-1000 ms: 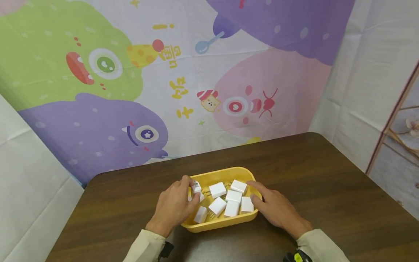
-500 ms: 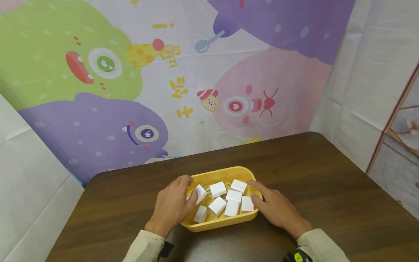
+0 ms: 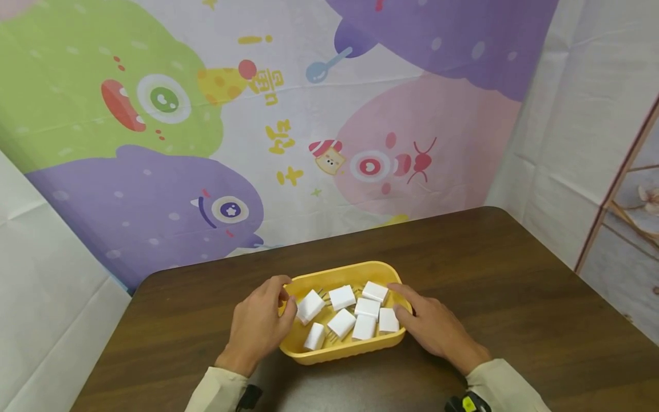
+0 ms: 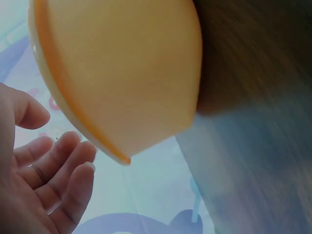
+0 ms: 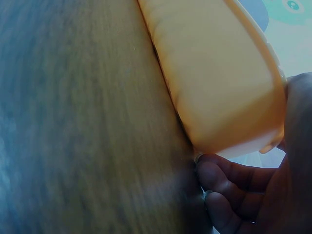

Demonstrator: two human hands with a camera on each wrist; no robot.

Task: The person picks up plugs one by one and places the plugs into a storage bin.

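Observation:
A yellow plastic basket (image 3: 350, 352) sits on the table in the head view, with several white charger plugs (image 3: 342, 324) lying in it, some showing metal prongs. My left hand (image 3: 254, 323) is at the basket's left end, its fingers loosely bent and holding nothing. The left wrist view shows this hand's fingertips (image 4: 80, 151) just outside the basket rim (image 4: 73, 114). Nearest to it inside lies one charger plug (image 3: 311, 307), prongs toward the far right. My right hand (image 3: 437, 323) grips the right end of the basket, thumb over the rim and fingers against the outer wall (image 5: 219, 87).
The dark wooden table (image 3: 515, 297) extends around the basket. Behind it hangs a cloth backdrop (image 3: 288, 126) with cartoon figures. White sheeting (image 3: 46, 286) stands to the left, and a pale panel (image 3: 551, 143) to the right.
My left hand has turned a charger plug over, set it down at the basket's left end and let go, then drawn back left. The right hand has stayed on the basket.

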